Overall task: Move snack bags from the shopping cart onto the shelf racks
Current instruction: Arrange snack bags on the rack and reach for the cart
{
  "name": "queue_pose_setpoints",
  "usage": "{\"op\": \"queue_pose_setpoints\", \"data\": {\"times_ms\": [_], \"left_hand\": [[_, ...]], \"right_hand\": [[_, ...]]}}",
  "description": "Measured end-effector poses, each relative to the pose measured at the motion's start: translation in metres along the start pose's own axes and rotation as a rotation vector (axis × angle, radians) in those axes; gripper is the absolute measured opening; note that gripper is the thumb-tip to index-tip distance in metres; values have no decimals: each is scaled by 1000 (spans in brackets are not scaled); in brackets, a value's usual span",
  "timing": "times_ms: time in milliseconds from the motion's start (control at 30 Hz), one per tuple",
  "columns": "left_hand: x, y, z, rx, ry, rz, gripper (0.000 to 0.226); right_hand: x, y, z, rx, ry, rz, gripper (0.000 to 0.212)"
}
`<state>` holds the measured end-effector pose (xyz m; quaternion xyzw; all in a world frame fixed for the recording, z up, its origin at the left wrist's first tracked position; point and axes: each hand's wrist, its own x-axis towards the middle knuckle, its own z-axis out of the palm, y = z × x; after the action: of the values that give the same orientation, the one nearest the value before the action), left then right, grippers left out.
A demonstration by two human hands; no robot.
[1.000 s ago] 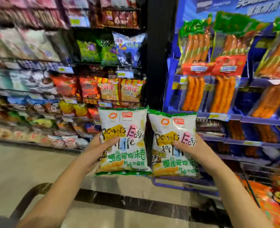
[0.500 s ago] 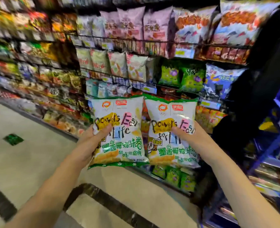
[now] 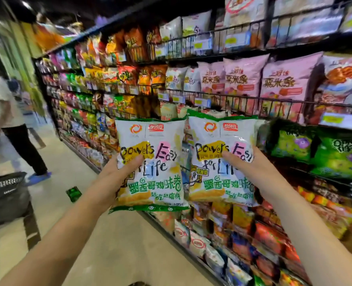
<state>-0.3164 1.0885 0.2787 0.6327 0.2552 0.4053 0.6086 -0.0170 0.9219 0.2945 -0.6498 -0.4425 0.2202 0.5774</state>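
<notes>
Before the snack shelves (image 3: 243, 100), two matching white bags with green borders are held up side by side, upright and almost touching. Each reads "Powers Easy for Life" in hand-drawn letters, with an orange swirl logo, a red brand tag at the top and green Chinese characters lower down; "105" shows at the foot of the left bag (image 3: 150, 162). The left hand (image 3: 111, 178) grips that bag by its left edge, thumb pressed across the front, the other fingers hidden behind. The right hand (image 3: 251, 170) pinches the right bag (image 3: 220, 159) by its right edge in the same way, thumb on the print.

Half a second ago the view was lower and the aisle further left; now the bags sit higher against the racks, level with a wire-fronted shelf, and pink bags (image 3: 278, 79) with Chinese lettering fill the shelf above. Green bags (image 3: 336, 155) lie to the right. A person (image 3: 12, 120) in dark trousers and blue shoe covers, not visible earlier, stands at the left on the pale floor (image 3: 113, 244), near a dark basket (image 3: 5, 193).
</notes>
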Motion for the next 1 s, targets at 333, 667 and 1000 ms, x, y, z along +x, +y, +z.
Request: {"op": "queue_pose_setpoints", "data": {"times_ms": [333,667,1000], "left_hand": [[135,41,-53,50,93,122,110],[269,61,-133,41,18,127,108],[360,107,-194,72,-146,211,81]], "right_hand": [[163,-36,61,57,-12,-111,118],[246,-88,123,-27,170,-205,110],[291,-148,199,-138,369,-157,102]]}}
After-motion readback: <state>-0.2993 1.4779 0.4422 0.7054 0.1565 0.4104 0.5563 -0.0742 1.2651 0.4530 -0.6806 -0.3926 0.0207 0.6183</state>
